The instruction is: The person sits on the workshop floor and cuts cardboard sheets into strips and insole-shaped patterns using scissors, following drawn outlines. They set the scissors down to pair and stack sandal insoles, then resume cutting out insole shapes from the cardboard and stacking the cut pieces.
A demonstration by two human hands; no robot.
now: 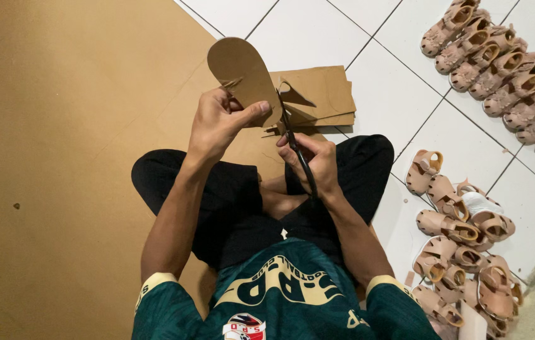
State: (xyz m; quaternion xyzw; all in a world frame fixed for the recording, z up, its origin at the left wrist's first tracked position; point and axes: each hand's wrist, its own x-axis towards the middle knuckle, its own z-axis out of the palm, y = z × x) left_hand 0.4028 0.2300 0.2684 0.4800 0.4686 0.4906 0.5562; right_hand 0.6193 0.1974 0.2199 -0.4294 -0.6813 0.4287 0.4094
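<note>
Here, my left hand [220,123] grips a sole-shaped cardboard piece [242,72], thumb across its lower edge and fingers [233,104] clenched behind it, holding it up above my crossed legs [229,189]. My right hand [314,164] is closed around the handles of black scissors [295,148], whose blades touch the right edge of the cardboard piece.

Just beyond the cardboard piece, on the white tiled floor [318,31], lies a small stack of cut cardboard scraps [318,94], partly hidden by the piece and the scissors. A large brown cardboard sheet [59,157] spreads to the left of the cardboard piece and under my legs. Well to its right, a row of tan children's sandals [500,72] sits near the top corner, and a looser pile of the same sandals [462,252] lies beside my right knee. My arms and green shirt [273,296] block what lies on the floor directly beneath me.
</note>
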